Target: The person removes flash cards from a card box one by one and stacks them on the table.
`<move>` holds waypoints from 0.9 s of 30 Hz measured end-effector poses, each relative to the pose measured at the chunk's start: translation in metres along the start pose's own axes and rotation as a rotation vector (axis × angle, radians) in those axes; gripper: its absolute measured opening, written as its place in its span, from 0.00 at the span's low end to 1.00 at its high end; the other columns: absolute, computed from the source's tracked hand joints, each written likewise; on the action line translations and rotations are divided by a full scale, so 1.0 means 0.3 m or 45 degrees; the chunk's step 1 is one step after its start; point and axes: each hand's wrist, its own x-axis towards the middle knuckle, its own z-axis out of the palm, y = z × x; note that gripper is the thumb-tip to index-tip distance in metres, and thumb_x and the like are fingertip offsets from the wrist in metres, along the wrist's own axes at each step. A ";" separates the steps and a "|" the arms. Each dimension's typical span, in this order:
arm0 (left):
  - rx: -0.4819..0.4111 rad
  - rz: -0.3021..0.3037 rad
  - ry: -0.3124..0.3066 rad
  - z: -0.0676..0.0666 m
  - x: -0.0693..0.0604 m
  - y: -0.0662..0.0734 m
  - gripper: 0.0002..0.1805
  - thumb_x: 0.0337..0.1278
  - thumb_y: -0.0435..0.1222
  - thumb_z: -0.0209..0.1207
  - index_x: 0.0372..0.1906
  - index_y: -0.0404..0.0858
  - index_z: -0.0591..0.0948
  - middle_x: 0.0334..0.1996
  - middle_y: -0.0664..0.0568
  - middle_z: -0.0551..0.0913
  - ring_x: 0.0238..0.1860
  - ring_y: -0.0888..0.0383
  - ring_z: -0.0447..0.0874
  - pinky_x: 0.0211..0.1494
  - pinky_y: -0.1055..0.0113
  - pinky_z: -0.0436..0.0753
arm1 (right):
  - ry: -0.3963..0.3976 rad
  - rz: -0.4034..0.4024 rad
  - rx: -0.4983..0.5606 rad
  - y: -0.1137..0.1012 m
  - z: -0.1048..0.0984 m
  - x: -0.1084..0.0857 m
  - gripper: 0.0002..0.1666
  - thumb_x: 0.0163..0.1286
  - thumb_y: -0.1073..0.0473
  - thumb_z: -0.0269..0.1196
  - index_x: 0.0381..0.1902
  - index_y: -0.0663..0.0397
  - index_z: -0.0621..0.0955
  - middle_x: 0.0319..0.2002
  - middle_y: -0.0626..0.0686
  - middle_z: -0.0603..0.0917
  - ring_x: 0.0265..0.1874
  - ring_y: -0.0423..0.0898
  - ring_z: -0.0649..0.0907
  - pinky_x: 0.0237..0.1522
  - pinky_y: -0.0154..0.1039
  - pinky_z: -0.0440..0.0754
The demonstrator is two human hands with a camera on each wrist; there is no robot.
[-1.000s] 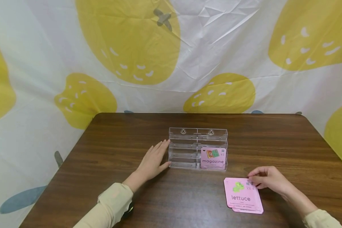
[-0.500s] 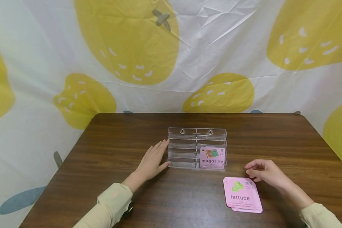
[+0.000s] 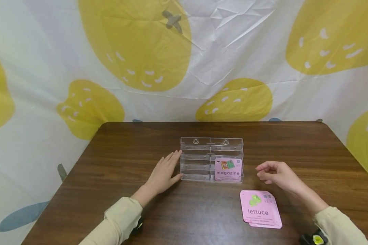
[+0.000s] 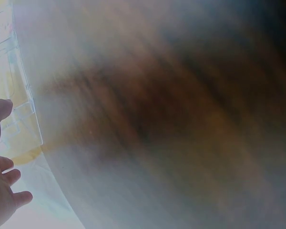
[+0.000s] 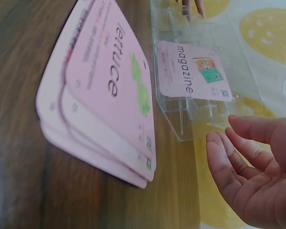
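Note:
A clear acrylic rack [image 3: 196,157] with tiers of slots in two columns stands on the table. One pink "magazine" card [image 3: 228,169] sits in its lower right slot. My left hand [image 3: 161,173] lies against the rack's left side, fingers extended and thumb at the lower corner. To the right of the rack, my right hand [image 3: 279,174] hovers over the table with nothing in it. Its fingers are loosely bent, with a gap to the thumb in the right wrist view. Below it lies a small stack of pink cards [image 3: 259,209], "lettuce" on top, edges slightly fanned.
The brown wooden table [image 3: 135,136] reaches back to a white curtain [image 3: 159,105] printed with yellow fruit. A black wrist device [image 3: 314,237] shows under the right sleeve. The left wrist view is mostly blurred tabletop.
My right hand has lifted off the top right corner of the card stack and moved up and left toward the rack, without a card. The left hand stays on the rack.

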 end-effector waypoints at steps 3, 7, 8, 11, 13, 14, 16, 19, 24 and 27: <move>0.000 0.000 0.001 0.001 0.000 0.002 0.43 0.54 0.46 0.59 0.70 0.38 0.51 0.65 0.41 0.61 0.65 0.47 0.59 0.63 0.46 0.61 | 0.014 -0.009 -0.008 -0.010 0.008 0.012 0.19 0.60 0.64 0.61 0.45 0.76 0.75 0.33 0.62 0.80 0.29 0.43 0.81 0.30 0.38 0.82; 0.004 0.001 0.002 0.005 0.000 0.000 0.43 0.54 0.46 0.59 0.70 0.38 0.51 0.65 0.41 0.61 0.65 0.47 0.58 0.63 0.47 0.61 | 0.028 -0.036 -0.004 -0.024 0.021 0.032 0.19 0.60 0.65 0.61 0.44 0.77 0.75 0.33 0.63 0.80 0.30 0.47 0.82 0.30 0.40 0.82; 0.005 0.001 0.002 0.005 0.000 0.000 0.43 0.54 0.46 0.59 0.70 0.38 0.51 0.65 0.41 0.61 0.66 0.47 0.58 0.63 0.47 0.61 | 0.032 -0.043 0.001 -0.028 0.024 0.037 0.19 0.59 0.65 0.61 0.45 0.77 0.74 0.33 0.62 0.81 0.30 0.47 0.82 0.30 0.40 0.82; 0.004 -0.002 -0.002 0.005 0.000 -0.002 0.43 0.54 0.46 0.59 0.70 0.38 0.51 0.65 0.41 0.61 0.66 0.47 0.58 0.63 0.47 0.61 | 0.038 -0.070 0.018 -0.040 0.031 0.054 0.20 0.59 0.66 0.62 0.45 0.77 0.74 0.33 0.62 0.81 0.29 0.46 0.82 0.30 0.42 0.82; 0.003 -0.002 -0.002 0.005 0.000 -0.002 0.43 0.54 0.46 0.59 0.70 0.38 0.51 0.65 0.41 0.61 0.65 0.47 0.58 0.63 0.46 0.61 | 0.043 -0.078 0.021 -0.047 0.034 0.065 0.20 0.59 0.66 0.62 0.45 0.77 0.74 0.32 0.60 0.81 0.29 0.45 0.82 0.30 0.42 0.82; 0.003 -0.002 -0.002 0.005 -0.001 -0.002 0.43 0.54 0.46 0.59 0.70 0.38 0.51 0.65 0.41 0.61 0.65 0.47 0.59 0.63 0.46 0.61 | 0.047 -0.083 0.020 -0.050 0.036 0.070 0.20 0.59 0.66 0.62 0.45 0.77 0.74 0.32 0.60 0.81 0.28 0.44 0.82 0.29 0.41 0.82; 0.003 -0.003 -0.005 0.005 -0.001 -0.002 0.43 0.54 0.46 0.59 0.70 0.38 0.51 0.65 0.41 0.61 0.65 0.47 0.59 0.63 0.46 0.61 | 0.055 -0.093 0.025 -0.055 0.041 0.078 0.20 0.58 0.66 0.62 0.45 0.77 0.74 0.32 0.60 0.80 0.28 0.44 0.81 0.29 0.41 0.82; -0.002 -0.008 -0.010 0.002 0.000 0.001 0.43 0.54 0.46 0.59 0.70 0.38 0.51 0.65 0.41 0.61 0.65 0.47 0.59 0.63 0.46 0.61 | 0.068 -0.114 0.024 -0.060 0.048 0.089 0.20 0.57 0.67 0.63 0.44 0.77 0.75 0.32 0.61 0.81 0.27 0.42 0.81 0.29 0.38 0.82; -0.021 -0.019 -0.012 -0.004 0.000 0.005 0.43 0.54 0.45 0.59 0.70 0.38 0.51 0.65 0.41 0.62 0.66 0.47 0.58 0.63 0.46 0.61 | 0.091 -0.151 0.019 -0.061 0.059 0.106 0.18 0.56 0.68 0.63 0.43 0.75 0.76 0.33 0.63 0.81 0.27 0.38 0.81 0.29 0.35 0.81; -0.024 -0.022 -0.014 -0.005 -0.001 0.006 0.43 0.54 0.45 0.59 0.70 0.39 0.51 0.65 0.41 0.62 0.66 0.47 0.58 0.63 0.46 0.61 | 0.107 -0.149 0.026 -0.060 0.064 0.115 0.18 0.56 0.68 0.63 0.43 0.75 0.76 0.33 0.63 0.82 0.27 0.37 0.81 0.29 0.34 0.81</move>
